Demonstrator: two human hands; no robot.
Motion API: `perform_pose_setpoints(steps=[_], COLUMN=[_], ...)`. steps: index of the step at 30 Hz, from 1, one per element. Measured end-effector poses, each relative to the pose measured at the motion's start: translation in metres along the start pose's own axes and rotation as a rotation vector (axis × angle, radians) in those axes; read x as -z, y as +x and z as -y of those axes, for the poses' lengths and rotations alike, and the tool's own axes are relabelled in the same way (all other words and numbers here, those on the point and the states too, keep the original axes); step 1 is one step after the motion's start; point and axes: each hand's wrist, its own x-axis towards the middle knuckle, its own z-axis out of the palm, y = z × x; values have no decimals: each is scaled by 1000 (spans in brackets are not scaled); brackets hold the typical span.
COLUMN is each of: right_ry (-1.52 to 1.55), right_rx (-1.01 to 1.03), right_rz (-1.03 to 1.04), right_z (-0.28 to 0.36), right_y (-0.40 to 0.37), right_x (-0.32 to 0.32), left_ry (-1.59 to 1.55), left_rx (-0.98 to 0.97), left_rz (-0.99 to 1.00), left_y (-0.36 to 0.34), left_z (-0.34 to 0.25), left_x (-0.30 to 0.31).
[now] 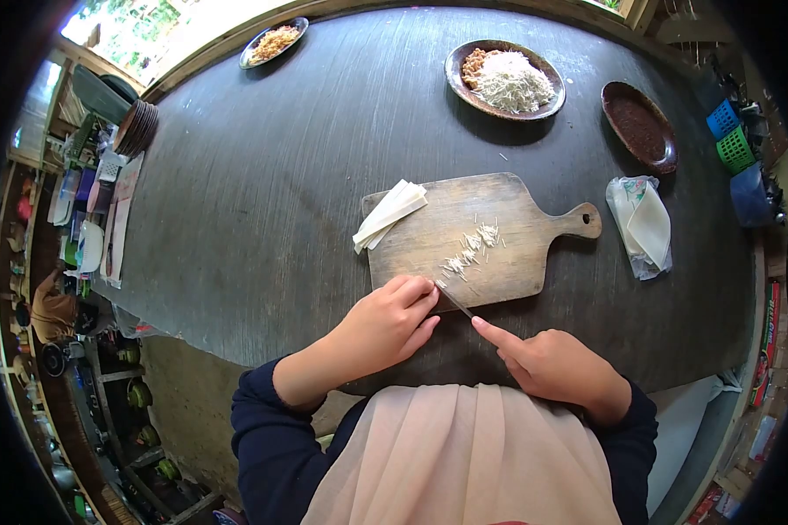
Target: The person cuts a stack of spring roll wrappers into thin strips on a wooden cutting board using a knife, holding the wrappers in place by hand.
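Note:
My left hand (398, 313) is curled at the near edge of the wooden cutting board (517, 210), its fingers closed over a white strip that is mostly hidden. Beside its fingertips lies the blade of a knife (455, 302), whose handle is inside my closed right hand (556, 363). The right index finger stretches along the blade's back. Thin white shreds (473, 249) are scattered across the middle of the board. At its left corner rests a stack of flat white strips (392, 213).
A plate (547, 107) heaped with white shreds and orange-brown bits stands beyond the board. A smaller plate (278, 54) is far left. An oval brown dish (639, 127) and plastic-wrapped white sheets (646, 229) are right. Another person (54, 311) is at far left.

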Motion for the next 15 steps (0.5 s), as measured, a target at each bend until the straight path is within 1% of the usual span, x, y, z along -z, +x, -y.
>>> perform_pose_setpoints(steps=[9,12,15], right_ry=[-29,-52,-40], right_rx=[14,30,10], right_rz=[-7,-10,38], right_z=[0,-1,2], right_y=[0,-2,-7], right_x=[-1,0,10], left_ry=[4,40,40], left_rx=[-6,-43,-44], left_rz=[0,-26,-27], left_y=[0,1,1], left_z=[0,0,1], left_x=[0,0,0])
